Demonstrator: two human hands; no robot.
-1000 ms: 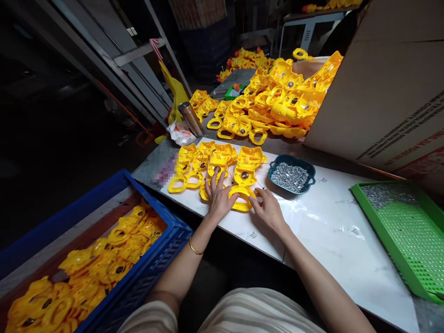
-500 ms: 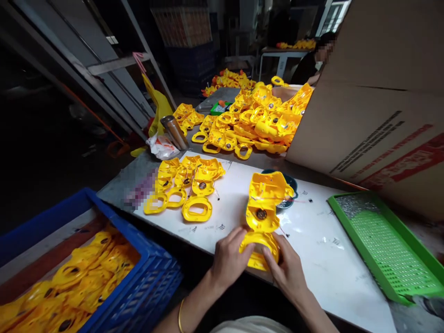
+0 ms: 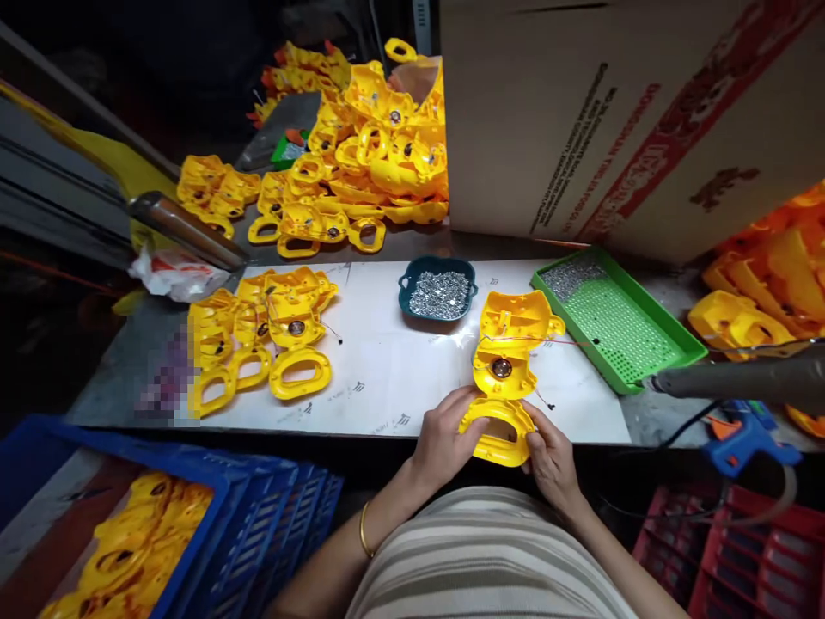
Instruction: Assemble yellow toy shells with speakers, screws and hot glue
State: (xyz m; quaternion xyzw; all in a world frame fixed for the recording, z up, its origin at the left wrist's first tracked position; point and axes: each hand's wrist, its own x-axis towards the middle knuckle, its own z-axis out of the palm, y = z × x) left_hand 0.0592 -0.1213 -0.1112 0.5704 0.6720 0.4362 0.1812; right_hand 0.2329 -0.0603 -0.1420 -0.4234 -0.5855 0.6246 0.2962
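Both hands grip a yellow plastic toy shell half [image 3: 504,331] by the oval ring at its near end. My left hand [image 3: 446,434] is closed on the ring's left side, thumb on top. On the ring's right side my right hand [image 3: 551,451] pinches the rim. The shell's hollow inside faces up, showing a round dark speaker-like disc and thin wires with a small black plug. Beyond it stands a dark teal bowl [image 3: 438,292] filled with small metal screws. Several similar shells [image 3: 300,374] lie to the left on the white board.
A green tray [image 3: 635,318] with small metal pieces lies right, near a grey cylindrical tool [image 3: 741,374]. A cardboard box [image 3: 528,129] stands behind. More shells [image 3: 387,163] are heaped at the back. A blue crate [image 3: 212,533] is lower left, a metal flask [image 3: 186,228] far left.
My view has swung right and downward. The held shell is now beside the bowl instead of covering it, and my right hand has shifted to the ring's right edge.
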